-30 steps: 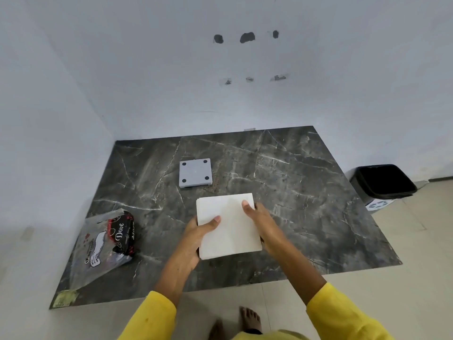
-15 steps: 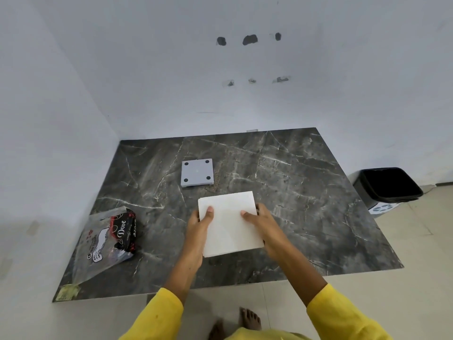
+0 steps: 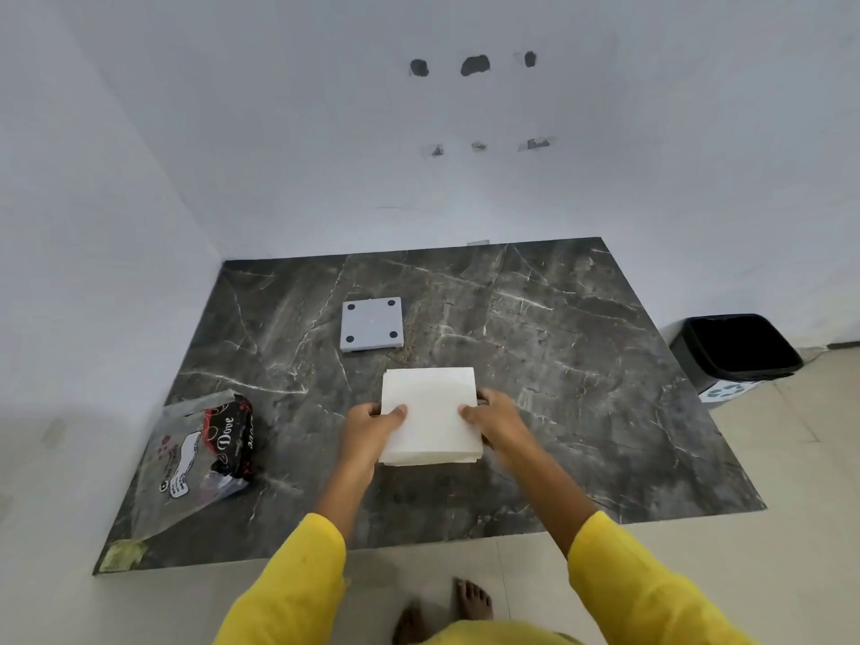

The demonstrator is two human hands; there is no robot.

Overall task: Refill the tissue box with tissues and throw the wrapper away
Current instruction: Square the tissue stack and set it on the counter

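A: Where is the square white stack of folded tissues?

B: Centre of the frame, over the dark veined marble slab. The left hand clamps its left edge, thumb on top, fingers underneath. The right hand does the same on the right edge.

A: How will it handle?

B: I judge it light, soft and loose: the layers at the bottom edge already fan apart. It needs holding at two opposite edges, pressed flat, or the middle may sag and sheets slide.

A: And the rest?

B: The grey square plate with four dark dots lies just above it. The crumpled clear plastic wrapper with a red-and-black print sits lower left, and the black bin at the right edge.
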